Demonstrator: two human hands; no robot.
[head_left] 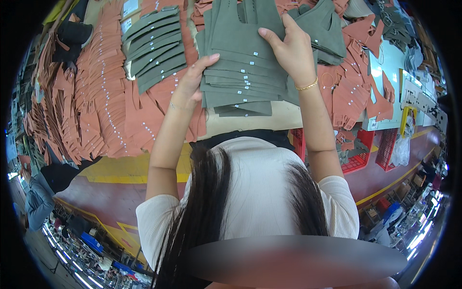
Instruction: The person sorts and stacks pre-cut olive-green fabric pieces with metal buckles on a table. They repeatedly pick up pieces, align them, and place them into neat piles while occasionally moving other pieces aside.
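Observation:
A stack of dark green cut fabric pieces (245, 73) lies in front of me at the table's near edge, its layers fanned and marked with small white stickers. At its left edge is my left hand (191, 81), closed on the layers with the thumb on top; some fingers are hidden. Over the upper right side, my right hand (296, 50) grips the top green panel's edge. Its thumb presses on the fabric and the index finger points away from me; the other fingers are hidden. Brown paper (236, 122) shows under the stack.
Fanned green pieces (156, 45) and long rows of rust-orange pieces (103, 86) cover the left side. More green panels (325, 31) and orange pieces (353, 96) lie right. Red crates (358, 161) stand below the table edge. Another person (41, 202) is at far left.

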